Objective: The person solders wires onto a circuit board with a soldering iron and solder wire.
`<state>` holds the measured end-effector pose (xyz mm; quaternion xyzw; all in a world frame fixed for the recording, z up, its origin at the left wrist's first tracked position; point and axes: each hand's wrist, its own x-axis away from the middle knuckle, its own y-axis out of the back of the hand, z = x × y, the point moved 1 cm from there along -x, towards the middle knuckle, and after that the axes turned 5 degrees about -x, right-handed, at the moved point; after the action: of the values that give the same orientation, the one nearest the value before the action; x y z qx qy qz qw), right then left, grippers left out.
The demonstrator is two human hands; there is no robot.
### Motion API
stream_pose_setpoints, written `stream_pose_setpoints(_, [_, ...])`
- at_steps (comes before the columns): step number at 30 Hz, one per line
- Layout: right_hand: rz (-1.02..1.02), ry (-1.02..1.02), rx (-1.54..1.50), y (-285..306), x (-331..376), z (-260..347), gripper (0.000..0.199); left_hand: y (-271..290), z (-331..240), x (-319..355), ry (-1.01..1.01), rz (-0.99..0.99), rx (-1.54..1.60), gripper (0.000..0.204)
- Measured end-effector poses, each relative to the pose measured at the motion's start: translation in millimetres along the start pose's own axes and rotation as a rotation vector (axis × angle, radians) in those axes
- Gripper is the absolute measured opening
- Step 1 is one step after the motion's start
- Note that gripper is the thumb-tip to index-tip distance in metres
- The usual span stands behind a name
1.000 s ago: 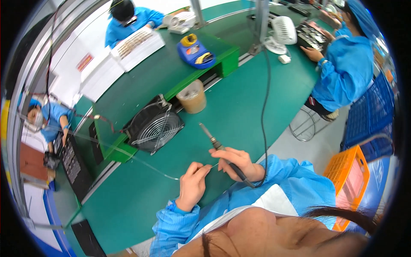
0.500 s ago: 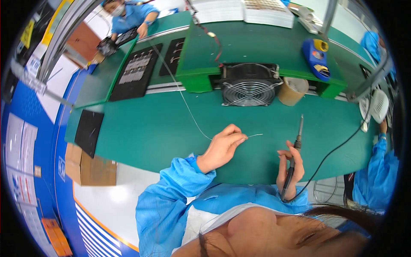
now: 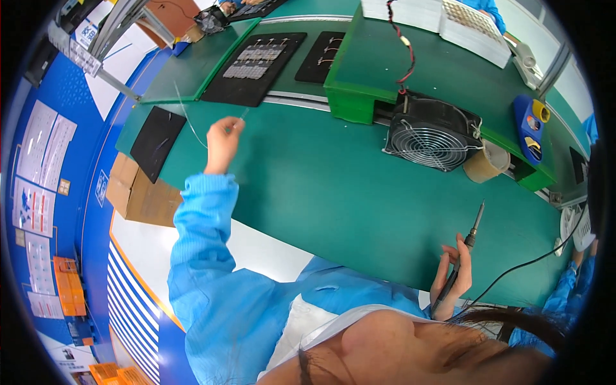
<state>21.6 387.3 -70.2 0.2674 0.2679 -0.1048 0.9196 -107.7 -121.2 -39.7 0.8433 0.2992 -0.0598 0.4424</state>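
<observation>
My left hand [image 3: 222, 142] is raised over the far left of the green bench, closed on a thin silvery solder wire [image 3: 187, 119]. The wire trails out behind the fingers in a loose curve, and a short end pokes past the fingertips toward a black mat [image 3: 273, 74] with rows of small grey parts. At the bench's near right side, my right hand [image 3: 457, 277] grips a soldering iron [image 3: 454, 282] like a pen. Its metal tip points up and away, touching nothing, and a black cord runs off to the right.
A black fan [image 3: 431, 138] with a wire guard stands against the green shelf [image 3: 356, 102], beside a tan tape roll [image 3: 486, 163]. A blue and yellow holder [image 3: 531, 128] sits on the shelf. Another black mat [image 3: 156, 141] lies at the left edge; a cardboard box [image 3: 144, 196] is below.
My left hand has moved left and away with the solder wire, toward the mat of parts. The view has swung left. My right hand still holds the soldering iron.
</observation>
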Motion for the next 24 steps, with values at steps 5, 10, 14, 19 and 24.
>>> stream_pose_setpoints(5, [0.017, -0.071, 0.028, -1, -1, -2, 0.04, -2, 35, -54, 0.097, 0.014, -0.352, 0.025])
stream_pose_setpoints(10, [0.063, -0.112, 0.038, -4, -7, 0, 0.038, -30, 51, -82, 0.032, -0.068, -0.564, 0.043])
stream_pose_setpoints(14, [0.065, -0.137, 0.041, -5, -7, -4, 0.038, -53, 10, -80, -0.01, 0.093, -0.687, 0.056])
stream_pose_setpoints(19, [0.048, -0.129, 0.048, -7, -10, -4, 0.039, -75, 8, -79, -0.122, 0.133, -0.836, 0.061])
stream_pose_setpoints(24, [0.059, -0.123, 0.054, -5, -8, -3, 0.039, -90, 35, -88, -0.429, 0.079, -0.932, 0.039])
